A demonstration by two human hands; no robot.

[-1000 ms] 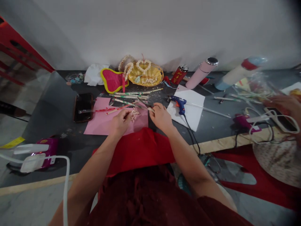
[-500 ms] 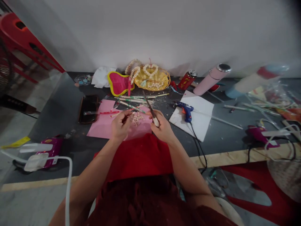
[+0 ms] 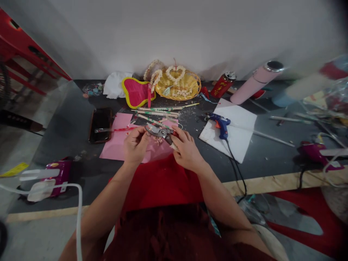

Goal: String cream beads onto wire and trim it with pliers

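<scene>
My right hand [image 3: 187,150] is closed around the handles of pruning shears [image 3: 162,132], whose metal jaws point left across the pink paper. A pale part shows below its fingers, perhaps a handle end. My left hand [image 3: 136,145] is closed in a pinch right at the tip of the shears; whatever lies between its fingertips is too small to name. Under the shears, small pale cut pieces [image 3: 157,140] lie on the pink paper [image 3: 112,146], partly hidden by the hands. Just beyond are several pale sticks with green print [image 3: 160,113].
A phone [image 3: 100,125] lies left. Behind stand a yellow-edged pink heart-shaped piece [image 3: 137,93], a wicker basket [image 3: 191,92] with a beaded heart [image 3: 175,73], a red can [image 3: 223,85] and a pink flask [image 3: 257,82]. A blue glue gun [image 3: 223,127] rests on a white board [image 3: 244,139].
The shears have swung from pointing away from me to pointing left, their jaws now at my left fingertips. My view has shifted slightly.
</scene>
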